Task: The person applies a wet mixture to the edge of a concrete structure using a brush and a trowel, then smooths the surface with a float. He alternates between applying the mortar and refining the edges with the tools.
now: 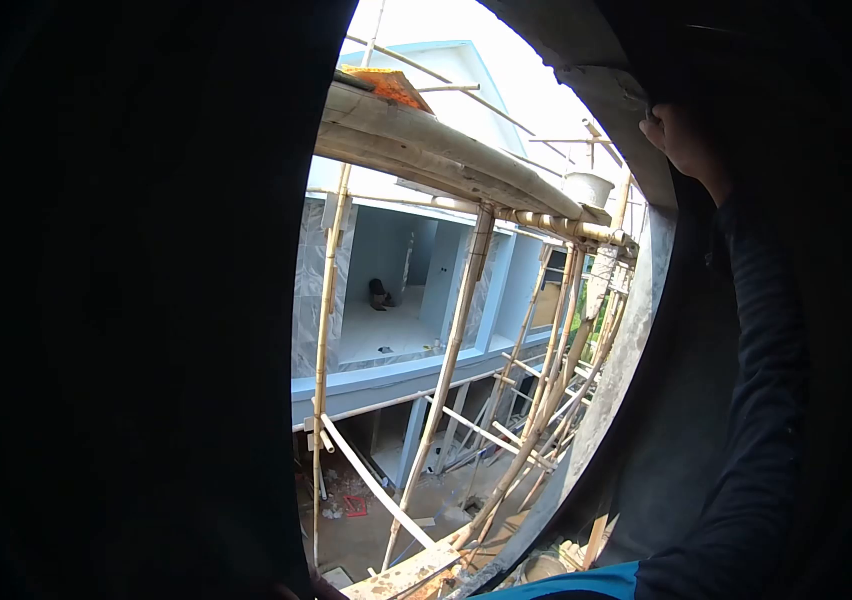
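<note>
We see our right hand (684, 138) raised top right, dark sleeve (761, 330) below it, fingers curled against the edge of a grey plastered wall (636, 330); the grip is unclear. Bamboo scaffolding (426, 150) runs beside the wall, with a white bucket (587, 187) sitting on it. A pale blue building (396, 290) stands opposite. The frame edges are dark.

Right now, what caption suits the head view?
Right hand raised against a grey wall, bamboo scaffolding and blue building beyond.
</note>
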Tool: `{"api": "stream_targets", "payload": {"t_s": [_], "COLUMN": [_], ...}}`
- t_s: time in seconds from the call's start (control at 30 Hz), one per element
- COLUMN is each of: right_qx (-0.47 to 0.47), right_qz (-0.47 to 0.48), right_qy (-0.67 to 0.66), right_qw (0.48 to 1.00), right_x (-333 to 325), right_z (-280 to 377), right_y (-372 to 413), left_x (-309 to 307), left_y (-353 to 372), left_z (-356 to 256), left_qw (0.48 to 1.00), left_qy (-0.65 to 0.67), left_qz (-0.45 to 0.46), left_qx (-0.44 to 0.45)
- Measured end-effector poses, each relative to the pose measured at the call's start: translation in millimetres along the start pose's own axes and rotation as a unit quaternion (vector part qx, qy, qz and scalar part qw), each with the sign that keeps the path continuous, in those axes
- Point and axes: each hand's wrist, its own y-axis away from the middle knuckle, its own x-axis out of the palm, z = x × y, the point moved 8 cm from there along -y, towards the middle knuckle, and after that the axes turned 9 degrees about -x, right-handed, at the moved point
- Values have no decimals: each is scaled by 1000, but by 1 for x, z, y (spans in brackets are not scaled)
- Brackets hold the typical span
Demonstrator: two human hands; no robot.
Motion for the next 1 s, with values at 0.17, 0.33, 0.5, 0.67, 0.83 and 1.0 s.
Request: {"api": "stream_targets", "payload": {"t_s": [0.17, 0.33, 0.5, 0.67, 0.83, 1.0], "right_qx": [-9, -119, -223, -123, -110, -113], "right_qz": [-64, -193, -258, -258, -193, -118], "right_qy": [-7, -35, -17, 21, 34, 3], "right_qw": [998, 973, 940, 958, 974, 987], "right_x": [-3, -55, -118, -144, -99, 34], "right_z": [-2, 50, 122, 143, 97, -47], "right_y": [17, -16, -38, -31, -6, 36], "left_x": [4, 7, 6, 10, 8, 34], "left_y": [2, 13, 4, -5, 6, 23], "left_z": [2, 10, 9, 2, 15, 8], "left_qw": [998, 982, 991, 996, 995, 987], "left_qy": [47, 124, 59, -43, 38, -85], "left_qz": [5, -2, 26, 71, 1, 135], "left_qx": [-51, -145, -114, -16, -93, -5]}}
